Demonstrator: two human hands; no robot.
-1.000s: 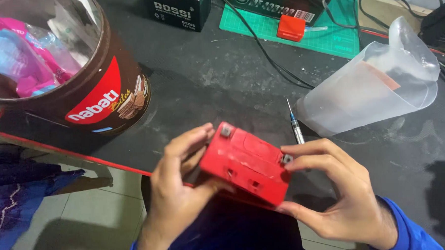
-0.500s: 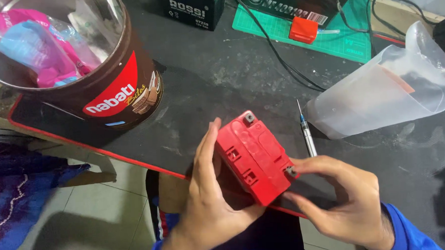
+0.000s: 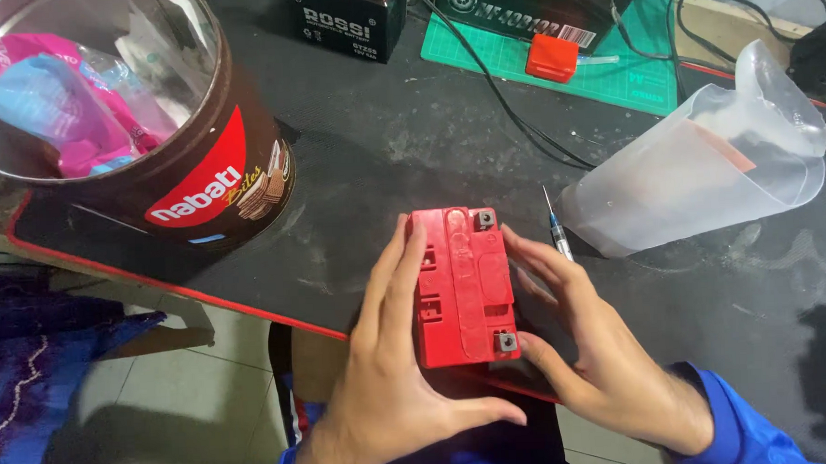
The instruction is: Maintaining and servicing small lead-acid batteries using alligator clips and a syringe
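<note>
The red battery now lies squared up at the near edge of the tabletop, its long side running near to far and its top face turned up to the camera. Half a second earlier it was tilted on a diagonal between the hands; a second earlier it was held higher and angled the other way. The turning has ended in a level, top-up position, which suggests the top face is being presented for inspection or work.

The left hand lies flat along the battery's left side, fingers extended and only slightly curled, thumb passing under the near end. The right hand mirrors it on the right side, fingers loosely spread against the casing. Both hands cradle the battery rather than clamp it.

Count of items in view:
- Red batteries: one, with two small grey terminals, one at the far right corner and one at the near right corner.
- Black batteries: two, at the far edge.
- Round tin: one, far left, open, holding pink and blue wrappers.
- Clear plastic jug: one, lying on its side at the right.
- Syringe: one, just right of the red battery, between it and the jug.
- Green cutting mat: one, carrying a small red cap.
- Black cables: several, exact number not clear.
</note>
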